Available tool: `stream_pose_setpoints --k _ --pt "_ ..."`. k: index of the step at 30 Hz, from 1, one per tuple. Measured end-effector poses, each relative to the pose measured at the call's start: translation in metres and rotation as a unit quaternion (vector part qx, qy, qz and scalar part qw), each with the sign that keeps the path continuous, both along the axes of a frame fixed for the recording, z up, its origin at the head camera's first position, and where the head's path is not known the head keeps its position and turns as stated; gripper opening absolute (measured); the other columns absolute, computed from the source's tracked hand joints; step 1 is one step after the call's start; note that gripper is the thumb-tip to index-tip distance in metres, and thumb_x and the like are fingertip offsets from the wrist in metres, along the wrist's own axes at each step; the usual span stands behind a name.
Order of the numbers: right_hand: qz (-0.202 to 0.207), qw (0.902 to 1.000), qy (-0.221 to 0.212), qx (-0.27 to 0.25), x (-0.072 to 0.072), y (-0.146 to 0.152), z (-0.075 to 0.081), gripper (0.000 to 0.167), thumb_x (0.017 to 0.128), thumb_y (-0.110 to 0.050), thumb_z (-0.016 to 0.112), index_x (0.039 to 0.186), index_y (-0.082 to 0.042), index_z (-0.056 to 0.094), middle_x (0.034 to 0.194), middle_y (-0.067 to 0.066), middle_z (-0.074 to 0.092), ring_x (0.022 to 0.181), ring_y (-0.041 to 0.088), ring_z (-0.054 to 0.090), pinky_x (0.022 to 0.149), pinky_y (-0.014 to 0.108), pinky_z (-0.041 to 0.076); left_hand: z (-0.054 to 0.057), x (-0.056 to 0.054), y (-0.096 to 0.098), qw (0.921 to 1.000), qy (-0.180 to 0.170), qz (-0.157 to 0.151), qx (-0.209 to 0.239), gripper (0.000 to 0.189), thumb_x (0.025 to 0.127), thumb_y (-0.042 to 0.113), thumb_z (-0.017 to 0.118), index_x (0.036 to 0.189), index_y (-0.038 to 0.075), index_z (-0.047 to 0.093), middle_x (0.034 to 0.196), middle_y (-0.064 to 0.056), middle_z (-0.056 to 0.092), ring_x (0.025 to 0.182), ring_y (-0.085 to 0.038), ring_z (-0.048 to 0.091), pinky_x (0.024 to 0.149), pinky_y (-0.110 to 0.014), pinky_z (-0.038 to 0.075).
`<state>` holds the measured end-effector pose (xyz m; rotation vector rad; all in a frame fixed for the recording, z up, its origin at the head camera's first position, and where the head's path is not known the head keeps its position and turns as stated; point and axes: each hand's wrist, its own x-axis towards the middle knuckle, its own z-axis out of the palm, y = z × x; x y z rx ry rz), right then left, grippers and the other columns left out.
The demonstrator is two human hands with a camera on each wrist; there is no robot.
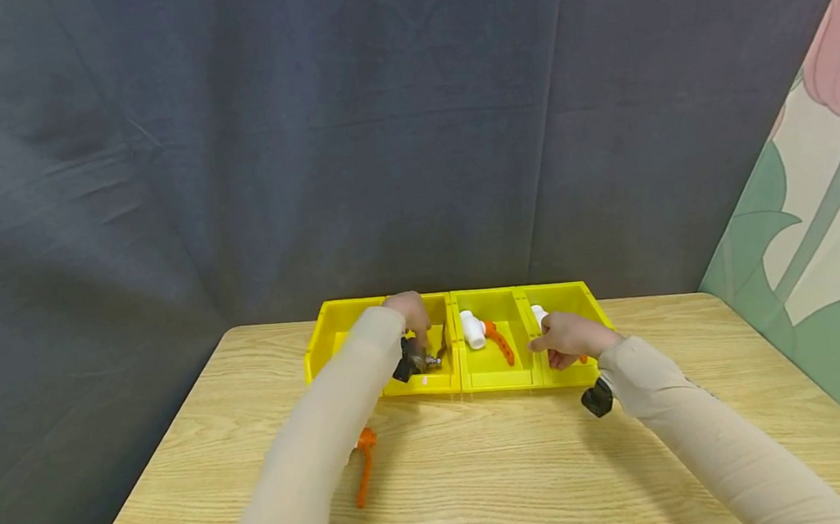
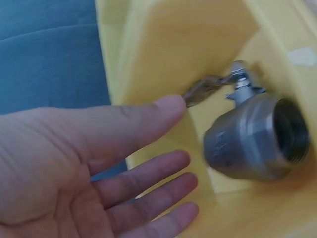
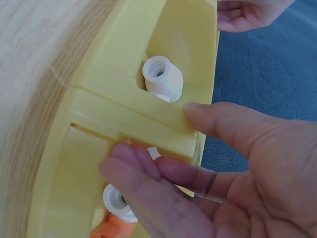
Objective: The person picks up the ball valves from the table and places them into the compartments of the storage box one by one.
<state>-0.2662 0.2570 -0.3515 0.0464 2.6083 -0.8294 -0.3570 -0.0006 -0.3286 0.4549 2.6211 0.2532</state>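
1. Head view: three yellow bins (image 1: 494,378) are set in a row at the far side of the table (image 1: 481,471).
2. Left bin: a metal valve (image 2: 255,136) is lodged inside; the left hand (image 1: 411,310) hovers over it, fingers spread, nothing held.
3. Middle bin: a white valve (image 1: 473,329) is already placed.
4. Right bin: a second white valve (image 3: 119,201) lies under the right hand (image 1: 570,338), whose fingers are curled about the bin wall.
5. Outstanding, by judgement: an orange handle (image 1: 365,464) lies unsorted on the near table.

Head: looks forward and down from above the near table edge, fairly far out.
Left wrist: super close, left yellow bin (image 2: 163,44).
Right wrist: close, right bins.
Shared: bin row (image 1: 459,378).
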Motion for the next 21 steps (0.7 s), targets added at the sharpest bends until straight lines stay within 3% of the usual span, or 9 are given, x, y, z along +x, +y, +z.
stream_pose_setpoints --k 7,13,21 --pt "0.004 1.0000 0.003 0.003 -0.001 0.001 0.000 0.032 0.095 -0.025 0.062 0.104 0.005 0.052 0.079 0.013 0.061 0.065 0.020 0.061 0.068 0.030 0.058 0.025 -0.001 -0.011 0.9973 -0.032 0.033 0.057 0.043 0.090 0.033 0.068 0.123 0.007 0.063 0.121 -0.011 0.066 0.109 -0.027 0.064 0.090 -0.035 0.054" --pt "0.007 1.0000 0.004 0.004 -0.002 0.003 0.001 0.033 0.095 -0.024 0.062 0.105 0.005 0.052 0.079 0.013 0.061 0.065 0.020 0.061 0.068 0.030 0.058 0.045 -0.003 -0.028 0.9948 -0.045 0.028 0.086 0.048 0.091 0.039 0.064 0.129 0.011 0.060 0.123 -0.010 0.066 0.111 -0.026 0.063 0.092 -0.037 0.053" --pt "-0.003 1.0000 -0.005 0.000 -0.004 0.005 0.000 0.039 0.094 -0.026 0.063 0.111 0.008 0.050 0.080 0.013 0.060 0.066 0.020 0.059 0.069 0.029 0.058 0.064 -0.001 -0.049 0.9893 -0.059 0.043 0.126 0.049 0.092 0.039 0.063 0.133 0.011 0.056 0.126 -0.012 0.063 0.117 -0.029 0.059 0.104 -0.043 0.045"
